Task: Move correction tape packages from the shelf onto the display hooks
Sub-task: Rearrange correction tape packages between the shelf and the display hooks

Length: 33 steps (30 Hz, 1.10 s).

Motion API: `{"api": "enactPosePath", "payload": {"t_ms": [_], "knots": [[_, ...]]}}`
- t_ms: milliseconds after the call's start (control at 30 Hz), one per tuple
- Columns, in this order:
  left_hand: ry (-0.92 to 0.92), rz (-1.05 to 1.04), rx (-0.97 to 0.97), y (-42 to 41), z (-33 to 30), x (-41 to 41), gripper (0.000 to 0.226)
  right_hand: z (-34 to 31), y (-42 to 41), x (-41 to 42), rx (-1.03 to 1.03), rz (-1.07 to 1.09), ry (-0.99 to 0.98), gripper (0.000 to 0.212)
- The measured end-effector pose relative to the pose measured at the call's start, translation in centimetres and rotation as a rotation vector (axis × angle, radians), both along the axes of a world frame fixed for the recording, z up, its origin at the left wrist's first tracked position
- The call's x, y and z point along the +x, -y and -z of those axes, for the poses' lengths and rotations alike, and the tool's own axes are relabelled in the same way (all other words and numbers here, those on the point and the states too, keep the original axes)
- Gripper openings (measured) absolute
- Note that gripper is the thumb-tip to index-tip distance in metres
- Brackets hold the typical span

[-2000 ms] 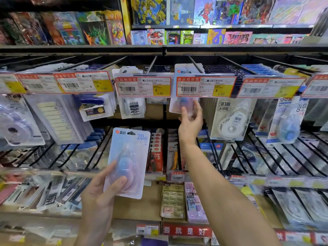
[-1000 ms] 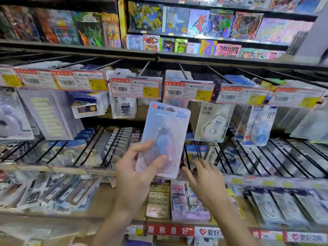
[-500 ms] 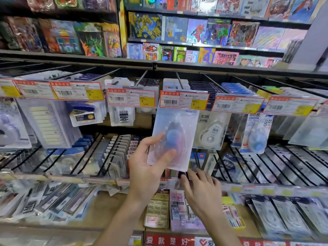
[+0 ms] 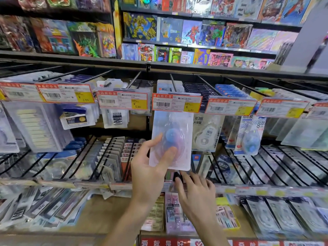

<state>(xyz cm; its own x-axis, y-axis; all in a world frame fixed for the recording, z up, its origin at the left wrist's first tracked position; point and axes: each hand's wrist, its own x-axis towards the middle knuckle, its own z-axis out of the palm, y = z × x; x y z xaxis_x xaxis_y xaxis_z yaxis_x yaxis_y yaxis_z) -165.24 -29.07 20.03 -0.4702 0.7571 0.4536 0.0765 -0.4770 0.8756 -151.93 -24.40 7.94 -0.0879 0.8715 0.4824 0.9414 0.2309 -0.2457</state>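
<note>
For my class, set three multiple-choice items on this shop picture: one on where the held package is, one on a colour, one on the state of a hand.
1. Where is the package?
A. below the 6.80 price tag
B. on the floor
C. on the top shelf

2. What colour is the price patch on the tags?
A. green
B. yellow
C. purple

3. What is the right hand doing?
A. gripping the package
B. holding a tag
C. open, holding nothing

Key: 1 A, its top edge sits just under that tag. 2 B, each price sits on a yellow patch. 3 C, its fingers are spread below the package, which the left hand holds.
</note>
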Motion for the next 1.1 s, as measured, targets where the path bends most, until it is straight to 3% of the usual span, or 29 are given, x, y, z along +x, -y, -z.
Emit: {"api": "enactPosePath", "payload": {"t_ms": [200, 367, 967, 1100], "knots": [[0.145, -0.003, -0.054, -1.0, 0.4, -0.2, 0.033, 0.2, 0.0, -0.1, 0.012, -0.003, -0.022, 0.042], [0.147, -0.043, -0.042, -1.3, 2.0, 0.4, 0.032, 0.3, -0.1, -0.1, 0.026, -0.007, -0.015, 0.042], [0.688, -0.095, -0.083, -8.8, 3.4, 0.9, 0.029, 0.6, -0.1, -0.2, 0.100, 0.002, 0.001, 0.041], [0.647, -0.108, -0.078, -10.5, 3.4, 0.8, 0.033, 0.6, -0.1, -0.2, 0.076, 0.013, 0.004, 0.044]]}}
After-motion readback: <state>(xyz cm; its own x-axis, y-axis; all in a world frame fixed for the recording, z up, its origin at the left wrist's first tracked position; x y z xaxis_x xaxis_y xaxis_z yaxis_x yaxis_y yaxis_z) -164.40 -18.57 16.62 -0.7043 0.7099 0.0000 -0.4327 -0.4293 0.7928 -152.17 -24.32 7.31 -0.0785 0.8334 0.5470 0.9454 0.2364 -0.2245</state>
